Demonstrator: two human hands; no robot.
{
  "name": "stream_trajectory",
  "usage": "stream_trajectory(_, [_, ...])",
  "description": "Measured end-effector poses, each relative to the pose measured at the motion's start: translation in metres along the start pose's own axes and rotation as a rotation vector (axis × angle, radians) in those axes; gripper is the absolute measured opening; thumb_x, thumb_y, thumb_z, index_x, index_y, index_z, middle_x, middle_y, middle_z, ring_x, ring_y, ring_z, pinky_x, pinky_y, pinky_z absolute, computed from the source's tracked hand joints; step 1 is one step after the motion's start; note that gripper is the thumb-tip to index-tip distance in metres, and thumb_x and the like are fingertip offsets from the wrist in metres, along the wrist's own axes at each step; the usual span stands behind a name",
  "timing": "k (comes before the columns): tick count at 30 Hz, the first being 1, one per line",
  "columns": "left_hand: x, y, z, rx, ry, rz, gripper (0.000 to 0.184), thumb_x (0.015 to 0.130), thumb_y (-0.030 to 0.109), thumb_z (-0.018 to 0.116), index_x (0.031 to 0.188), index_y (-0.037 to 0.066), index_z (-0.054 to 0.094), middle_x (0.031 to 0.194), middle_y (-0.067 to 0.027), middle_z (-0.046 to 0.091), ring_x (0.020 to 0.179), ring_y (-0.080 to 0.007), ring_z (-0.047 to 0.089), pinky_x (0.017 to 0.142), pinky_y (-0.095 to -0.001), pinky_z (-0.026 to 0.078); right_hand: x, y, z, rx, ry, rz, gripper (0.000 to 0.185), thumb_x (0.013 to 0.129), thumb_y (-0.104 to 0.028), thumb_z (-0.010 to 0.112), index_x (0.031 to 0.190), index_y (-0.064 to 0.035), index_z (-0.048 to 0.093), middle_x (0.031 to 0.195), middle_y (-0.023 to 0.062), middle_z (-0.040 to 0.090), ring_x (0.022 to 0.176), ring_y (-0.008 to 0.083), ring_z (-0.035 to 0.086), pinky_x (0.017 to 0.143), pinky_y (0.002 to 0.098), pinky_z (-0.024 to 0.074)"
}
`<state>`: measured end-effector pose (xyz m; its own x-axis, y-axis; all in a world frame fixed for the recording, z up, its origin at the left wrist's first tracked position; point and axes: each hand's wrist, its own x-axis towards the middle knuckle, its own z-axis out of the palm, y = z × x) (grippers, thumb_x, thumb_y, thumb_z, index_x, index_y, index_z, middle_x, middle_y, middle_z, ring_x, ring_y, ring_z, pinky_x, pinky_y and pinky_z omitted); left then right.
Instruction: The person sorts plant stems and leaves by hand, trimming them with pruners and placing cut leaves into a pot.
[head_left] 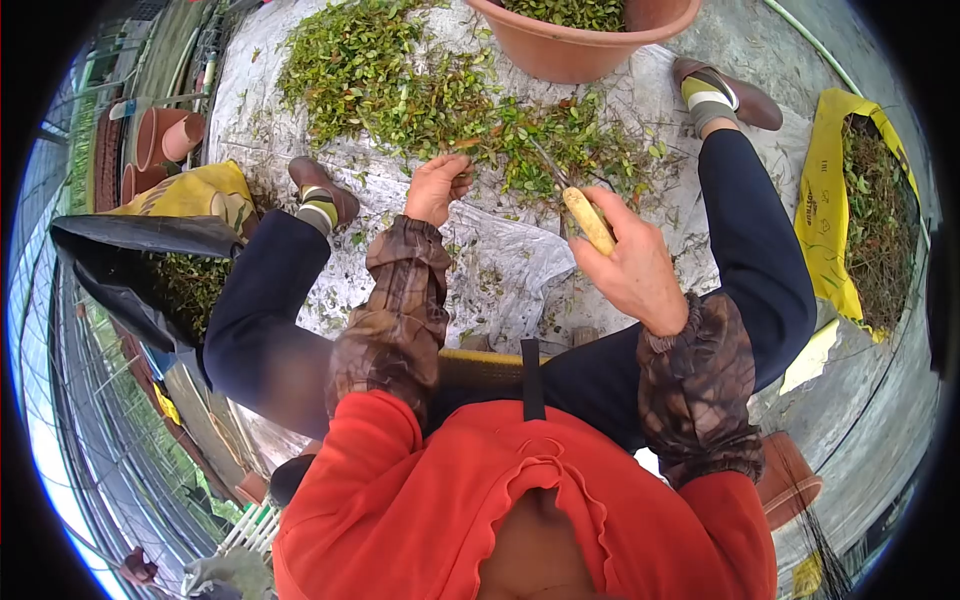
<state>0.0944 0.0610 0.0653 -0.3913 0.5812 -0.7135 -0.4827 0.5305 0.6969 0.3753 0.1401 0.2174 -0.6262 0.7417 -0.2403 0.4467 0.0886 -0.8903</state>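
Note:
My right hand is wrapped around a yellow-handled tool, whose thin dark metal end points up and left toward the leafy cuttings. I cannot tell if that end is a single blade or a pair. My left hand is closed with fingertips together, close to the near edge of the leaf pile. Whatever those fingers hold, if anything, is too small to make out. An orange-brown leaf shows just beyond the fingertips. The cuttings lie loose on a white sheet between my feet.
A terracotta-coloured tub holding leaves stands at the far side. To the right, a yellow bag is full of stems and twigs. A black-lined bag with leaves stands at left, near several plant pots. My knees flank the work area.

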Motion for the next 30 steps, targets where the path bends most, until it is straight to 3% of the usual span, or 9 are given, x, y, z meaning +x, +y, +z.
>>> stream_trajectory(4, [-0.008,0.008,0.005,0.013,0.101,-0.051,0.02,0.085,0.017,0.065,0.102,0.007,0.062,0.09,-0.0036,0.065,0.073,-0.0158,0.06,0.067,-0.0259,0.049,-0.003,0.002,0.0,-0.013,-0.01,0.004,0.042,0.078,-0.017,0.058,0.116,-0.0023,0.051,0.09,0.026,0.061,0.083,0.0431,0.059,0.071,0.0468,0.0464])
stream_trajectory(7, [0.016,-0.007,-0.019,0.461,0.014,-0.059,0.021,0.08,0.016,0.069,0.098,0.007,0.064,0.091,-0.0021,0.065,0.078,-0.0174,0.06,0.068,-0.0319,0.048,-0.006,0.009,0.003,-0.04,0.011,-0.033,0.042,0.078,-0.018,0.057,0.116,-0.0025,0.051,0.088,0.0264,0.061,0.081,0.0438,0.059,0.07,0.0475,0.0464])
stream_trajectory(10, [0.004,0.008,-0.007,0.073,0.029,-0.147,0.019,0.085,0.015,0.063,0.101,0.007,0.059,0.097,-0.0061,0.062,0.09,-0.0204,0.058,0.077,-0.0335,0.049,-0.005,0.008,0.0,-0.027,0.001,-0.005,0.041,0.077,-0.018,0.057,0.115,-0.0025,0.051,0.085,0.0266,0.061,0.08,0.0444,0.059,0.07,0.0483,0.0465])
stream_trajectory(11, [0.012,0.005,-0.015,-0.142,0.023,-0.236,0.016,0.086,0.014,0.062,0.099,0.006,0.058,0.1,-0.0086,0.062,0.092,-0.0236,0.058,0.08,-0.0379,0.049,-0.004,0.006,-0.001,-0.018,-0.026,0.012,0.041,0.077,-0.018,0.057,0.114,-0.0025,0.051,0.084,0.0266,0.061,0.08,0.0446,0.059,0.07,0.0485,0.0465])
stream_trajectory(14, [-0.006,0.016,-0.004,-0.392,-0.075,-0.315,0.017,0.082,0.018,0.068,0.092,0.006,0.061,0.099,-0.0113,0.065,0.089,-0.0258,0.06,0.078,-0.0397,0.051,-0.004,0.01,0.002,-0.05,0.024,-0.045,0.04,0.076,-0.019,0.057,0.113,-0.0031,0.052,0.082,0.0264,0.061,0.078,0.0449,0.059,0.069,0.0493,0.0464])
stream_trajectory(21, [-0.026,0.011,0.009,-0.53,-0.207,-0.318,0.016,0.086,0.017,0.063,0.094,0.003,0.06,0.1,-0.0135,0.065,0.09,-0.027,0.061,0.079,-0.0409,0.052,-0.007,0.009,-0.001,-0.084,-0.037,-0.024,0.039,0.076,-0.019,0.058,0.11,-0.0025,0.052,0.081,0.0257,0.061,0.075,0.0438,0.06,0.067,0.0484,0.0461])
stream_trajectory(23, [-0.036,0.017,0.014,-0.487,-0.2,-0.24,0.016,0.087,0.017,0.062,0.094,0.003,0.06,0.098,-0.0126,0.065,0.088,-0.0257,0.062,0.077,-0.0388,0.053,-0.007,0.009,-0.002,-0.103,-0.052,-0.002,0.043,0.076,-0.017,0.059,0.116,-0.0014,0.052,0.085,0.0248,0.061,0.076,0.0415,0.061,0.067,0.0432,0.0469])
stream_trajectory(26, [-0.052,0.028,0.022,-0.313,-0.19,-0.026,0.016,0.087,0.017,0.062,0.094,0.003,0.06,0.094,-0.0111,0.066,0.082,-0.023,0.064,0.072,-0.0338,0.053,-0.007,0.007,-0.003,-0.072,-0.02,-0.048,0.035,0.076,-0.019,0.056,0.107,-0.0031,0.051,0.077,0.0264,0.06,0.073,0.0448,0.059,0.066,0.0511,0.0457])
stream_trajectory(30, [-0.073,0.072,0.049,0.026,-0.185,0.279,0.017,0.089,0.019,0.059,0.094,0.002,0.06,0.087,-0.0085,0.065,0.075,-0.0185,0.064,0.064,-0.0273,0.052,-0.007,0.012,-0.002,-0.109,-0.027,-0.067,0.034,0.076,-0.018,0.055,0.106,-0.0032,0.05,0.079,0.0256,0.06,0.075,0.0448,0.059,0.068,0.0513,0.0458])
